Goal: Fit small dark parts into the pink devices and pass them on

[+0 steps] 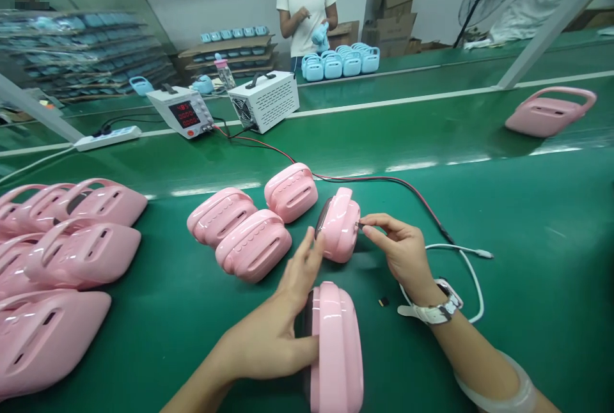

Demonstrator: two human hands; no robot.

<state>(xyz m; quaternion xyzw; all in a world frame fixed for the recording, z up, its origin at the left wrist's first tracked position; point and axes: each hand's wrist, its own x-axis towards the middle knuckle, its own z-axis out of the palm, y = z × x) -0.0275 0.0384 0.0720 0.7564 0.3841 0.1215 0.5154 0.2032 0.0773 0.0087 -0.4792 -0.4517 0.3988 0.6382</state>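
My right hand (407, 256) pinches a small dark memory card (359, 225) between thumb and fingertips, at the side of a pink handled device (343, 227). My left hand (273, 330) is spread, its fingertips against that device's dark-faced side. Its thumb rests by a nearer pink device (338, 349), which stands upright at the bottom centre. Another small black memory card (383, 302) lies on the green table below my right hand. Whether the pinched card has entered a slot is hidden by my fingertips.
Three pink devices (254, 247) stand left of centre, several more (86, 253) at far left. A white cable (472, 272) and red-black wires (398, 179) run from a power supply (182, 112). One pink device (549, 112) sits back right. A co-worker (307, 4) handles blue devices opposite.
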